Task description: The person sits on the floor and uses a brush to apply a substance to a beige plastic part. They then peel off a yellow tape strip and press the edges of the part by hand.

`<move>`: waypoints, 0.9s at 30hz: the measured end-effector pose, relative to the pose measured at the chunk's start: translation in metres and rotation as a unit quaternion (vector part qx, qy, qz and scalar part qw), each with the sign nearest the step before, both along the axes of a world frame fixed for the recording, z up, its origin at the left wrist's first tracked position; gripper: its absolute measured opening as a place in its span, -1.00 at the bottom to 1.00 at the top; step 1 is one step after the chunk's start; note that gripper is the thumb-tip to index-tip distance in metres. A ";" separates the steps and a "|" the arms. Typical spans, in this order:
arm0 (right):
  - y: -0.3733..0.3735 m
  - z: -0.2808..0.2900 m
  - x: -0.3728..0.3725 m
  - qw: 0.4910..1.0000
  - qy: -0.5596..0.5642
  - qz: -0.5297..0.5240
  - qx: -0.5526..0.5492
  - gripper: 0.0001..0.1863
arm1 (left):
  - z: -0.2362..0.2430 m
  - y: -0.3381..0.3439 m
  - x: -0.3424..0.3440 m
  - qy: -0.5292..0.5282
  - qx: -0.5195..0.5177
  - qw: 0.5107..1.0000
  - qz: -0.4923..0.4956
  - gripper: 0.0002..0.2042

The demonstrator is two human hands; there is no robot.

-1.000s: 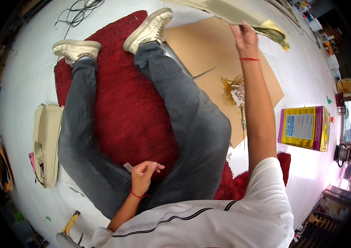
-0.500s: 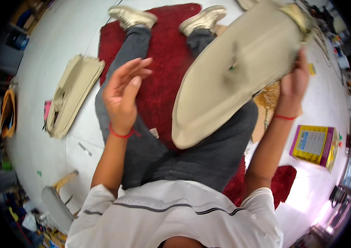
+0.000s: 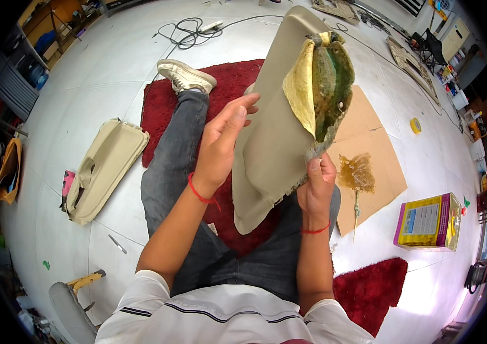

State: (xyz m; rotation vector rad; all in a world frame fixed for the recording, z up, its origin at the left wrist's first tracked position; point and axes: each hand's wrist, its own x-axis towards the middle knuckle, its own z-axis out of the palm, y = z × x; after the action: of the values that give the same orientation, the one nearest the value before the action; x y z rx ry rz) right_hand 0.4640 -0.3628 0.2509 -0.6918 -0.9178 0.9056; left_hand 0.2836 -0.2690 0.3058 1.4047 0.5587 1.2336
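Over red shaggy rug [image 3: 235,80]: long beige moulded plastic-looking panel [image 3: 272,129], raised, tilted. Right hand [image 3: 317,183] grips ragged right edge; left hand [image 3: 218,143] open by opposite side, contact unclear. Probably light, stiffish; curled yellow flap [image 3: 301,86] likely fragile, so better hold smooth rim, 2-handed.

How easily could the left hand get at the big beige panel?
Probably yes: the left hand is open and close beside the beige panel, with nothing visible between them; the right hand holds it.
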 end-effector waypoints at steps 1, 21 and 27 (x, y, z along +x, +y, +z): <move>-0.003 0.000 -0.003 1.000 0.003 0.013 0.007 -0.44 | 0.000 -0.002 -0.002 -0.005 -0.008 1.000 -0.017 -0.48; -0.030 0.017 -0.004 0.996 0.007 0.092 -0.016 -0.33 | 0.032 -0.054 0.007 -0.079 -0.038 0.996 -0.007 -0.50; -0.030 0.013 0.008 0.990 0.028 0.135 -0.004 -0.28 | 0.035 -0.063 0.021 -0.091 -0.047 0.995 -0.003 -0.50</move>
State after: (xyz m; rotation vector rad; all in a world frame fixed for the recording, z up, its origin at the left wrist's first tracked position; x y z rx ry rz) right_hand 0.4720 -0.3928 0.2641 -0.5532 -0.9735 1.1633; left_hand 0.3044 -0.3320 0.3404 1.1993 0.4787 1.2981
